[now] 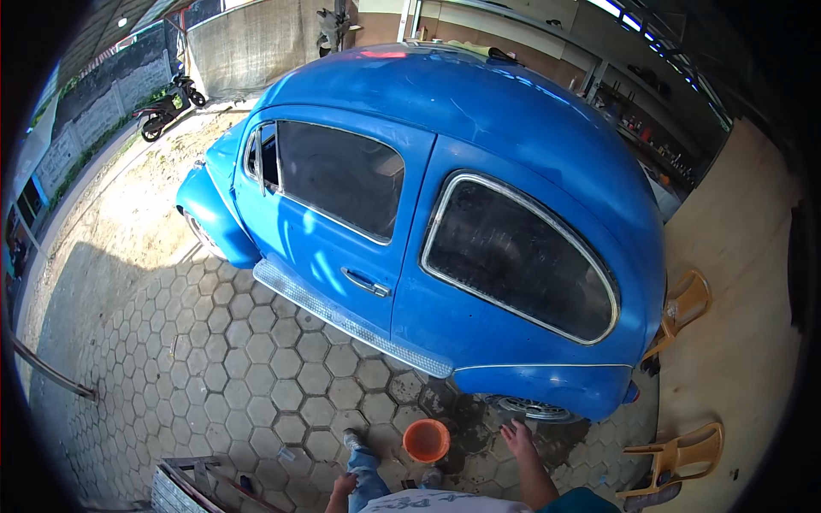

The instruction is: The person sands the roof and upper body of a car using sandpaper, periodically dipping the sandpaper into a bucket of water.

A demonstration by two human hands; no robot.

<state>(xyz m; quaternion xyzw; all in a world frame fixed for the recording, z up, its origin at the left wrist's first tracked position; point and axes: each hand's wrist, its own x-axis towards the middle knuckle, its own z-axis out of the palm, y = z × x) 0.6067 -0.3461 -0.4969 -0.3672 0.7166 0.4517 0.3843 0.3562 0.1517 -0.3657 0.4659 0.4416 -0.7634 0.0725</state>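
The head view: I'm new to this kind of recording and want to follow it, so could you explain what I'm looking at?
There is no machine here, just a person with two bare hands. The single picture comes from a wide fisheye camera worn on the head, looking down, so straight edges bend near the rim.

The right hand is open and looks empty, near the rear wheel of a rounded blue car. The left hand is by the leg in blue jeans; whether it holds anything is unclear.

A round orange bucket stands on grey hexagonal paving, with two yellow-brown chairs off to the right.
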